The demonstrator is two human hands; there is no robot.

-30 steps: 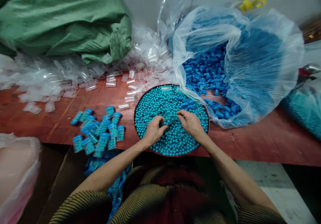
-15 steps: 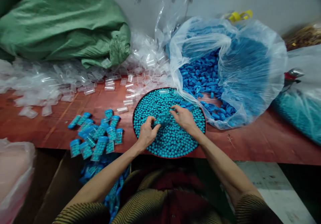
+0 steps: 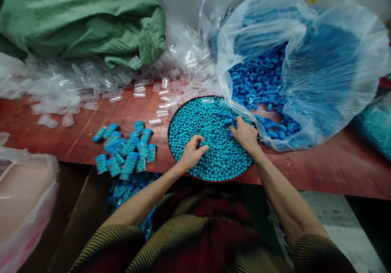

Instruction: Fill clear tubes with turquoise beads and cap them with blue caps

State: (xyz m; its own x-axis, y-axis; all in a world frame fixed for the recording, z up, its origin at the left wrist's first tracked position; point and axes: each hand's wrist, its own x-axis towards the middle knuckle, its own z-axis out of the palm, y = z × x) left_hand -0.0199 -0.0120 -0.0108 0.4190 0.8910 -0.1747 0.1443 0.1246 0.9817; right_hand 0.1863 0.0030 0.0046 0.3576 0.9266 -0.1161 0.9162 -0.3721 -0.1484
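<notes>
We had dim, cool light.
We saw glints on the clear tubes (image 3: 191, 62) and a pale sheen on the plastic bag (image 3: 363, 40); shadow lay beneath the table (image 3: 305, 171), and the edges looked stretched and soft.

Both arms reach forward, elbows bent. Left forearm (image 3: 143, 195) runs toward 2 o'clock, right forearm (image 3: 282, 191) toward 11. Left hand (image 3: 193, 151): thumb (image 3: 202, 150) and index finger curved toward each other in a pinch pose. Right hand (image 3: 245, 134) sits at 2 o'clock from it, back up, fingers bent, pointing about 10; grip unclear, fingertips partly hidden. Hands apart, not touching; wrists near straight.
</notes>
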